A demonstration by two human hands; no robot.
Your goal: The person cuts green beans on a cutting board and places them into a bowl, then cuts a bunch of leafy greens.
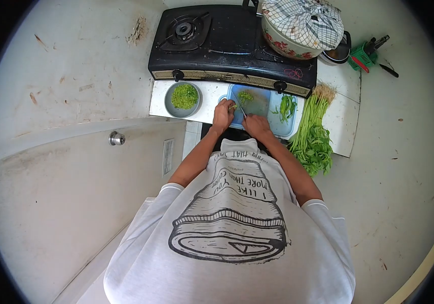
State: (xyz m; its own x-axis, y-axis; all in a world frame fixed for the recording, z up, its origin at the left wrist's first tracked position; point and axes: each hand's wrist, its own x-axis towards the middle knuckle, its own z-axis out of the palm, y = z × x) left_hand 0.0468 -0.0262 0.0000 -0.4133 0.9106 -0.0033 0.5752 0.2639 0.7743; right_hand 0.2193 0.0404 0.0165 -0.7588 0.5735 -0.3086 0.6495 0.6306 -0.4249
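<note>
My right hand [257, 125] is closed around a knife [242, 110], its blade pointing up and left over a blue cutting board [262, 112]. Just left of the blade, my left hand [223, 114] pinches a small bunch of green stalks [234, 106] at the board's left edge. Chopped green pieces [246, 97] lie on the board beyond the knife. Loose green leaves [287, 108] rest at its right side. On the counter to the left stands a grey bowl [167, 106] holding more chopped greens [184, 96].
A black gas stove [232, 30] stands behind the board, with a cloth-covered flowered pot [288, 46] at its right. A large bunch of leafy greens with roots [314, 129] overhangs the counter's front edge. Farther right are a green basket [363, 54] and a knife [389, 70].
</note>
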